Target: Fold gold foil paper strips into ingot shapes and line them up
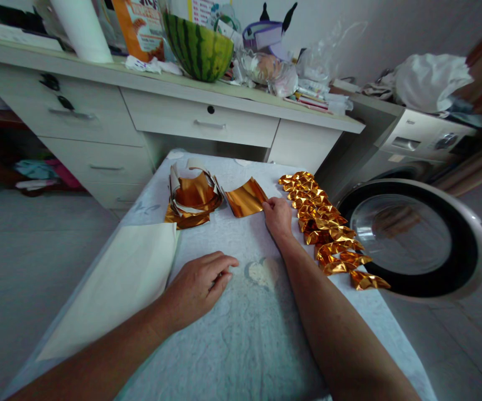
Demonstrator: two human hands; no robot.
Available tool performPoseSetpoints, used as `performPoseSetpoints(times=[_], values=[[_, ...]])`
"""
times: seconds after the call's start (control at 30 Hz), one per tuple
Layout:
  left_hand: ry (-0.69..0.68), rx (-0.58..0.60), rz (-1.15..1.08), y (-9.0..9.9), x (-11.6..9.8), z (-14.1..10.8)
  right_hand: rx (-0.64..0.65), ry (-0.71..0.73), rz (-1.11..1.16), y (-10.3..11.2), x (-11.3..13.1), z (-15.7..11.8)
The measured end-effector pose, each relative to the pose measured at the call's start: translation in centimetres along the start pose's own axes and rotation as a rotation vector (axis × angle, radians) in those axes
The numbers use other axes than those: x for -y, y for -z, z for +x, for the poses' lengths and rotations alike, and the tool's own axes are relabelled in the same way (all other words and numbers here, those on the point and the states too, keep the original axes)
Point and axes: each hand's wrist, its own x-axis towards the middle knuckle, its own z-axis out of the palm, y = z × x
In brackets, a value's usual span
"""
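Note:
My right hand (278,216) pinches the right edge of a square sheet of gold foil paper (247,197), which slants above the table. Left of that sheet lies a curled stack of gold foil paper (193,192) with pale backs showing. My left hand (205,281) rests low over the middle of the table, its fingers loosely bent, the thumb slightly apart and nothing visible in them. To the right of my right hand, several folded gold foil pieces (324,223) lie in overlapping rows along the table edge.
A large pale sheet of paper (115,284) lies on the left of the cloth-covered table (232,345). Behind stands a drawer desk (207,120) bearing a cut watermelon (199,47) and plastic bags. The round open door of a washing machine (470,245) juts out at the right.

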Motion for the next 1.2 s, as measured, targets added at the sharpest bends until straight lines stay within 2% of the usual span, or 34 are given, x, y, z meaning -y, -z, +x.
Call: performPoseSetpoints(times=[0.47,0.77,1.2], values=[[0.007,0.018,0.016,-0.02,-0.07,0.08,0.054,-0.007,-0.026,0.56,0.37,-0.33],[0.002,0.018,0.024,-0.08,-0.11,0.17,0.024,-0.059,-0.043,0.51,0.41,-0.26],[-0.017,0.017,0.04,-0.21,0.17,0.06,-0.024,-0.039,-0.018,0.7,0.67,-0.43]])
